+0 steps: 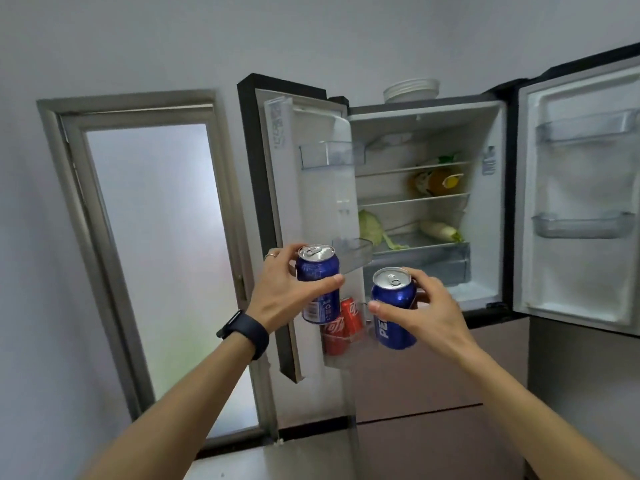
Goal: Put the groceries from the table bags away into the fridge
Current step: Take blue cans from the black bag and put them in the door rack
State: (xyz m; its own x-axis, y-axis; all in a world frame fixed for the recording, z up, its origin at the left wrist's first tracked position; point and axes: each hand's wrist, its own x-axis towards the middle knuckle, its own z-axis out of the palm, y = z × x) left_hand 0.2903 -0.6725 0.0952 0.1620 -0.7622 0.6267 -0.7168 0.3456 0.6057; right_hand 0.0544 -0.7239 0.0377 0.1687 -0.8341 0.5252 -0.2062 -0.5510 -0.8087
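Before the left door (325, 202) of the fridge (426, 110), a blue can (317, 271) was gripped round its wall by the left hand (287, 299). Red cans (346, 322) were seen standing in that door's lowest bin (349, 353). Nearer the fridge's open middle, a second blue can (394, 297) was gripped likewise by the right hand (433, 317). Both were judged rigid, smooth and fairly heavy, best held mid-wall. On the fridge shelves, a cabbage (370, 225), a bottle (436, 181) and a white radish (438, 230) were kept.
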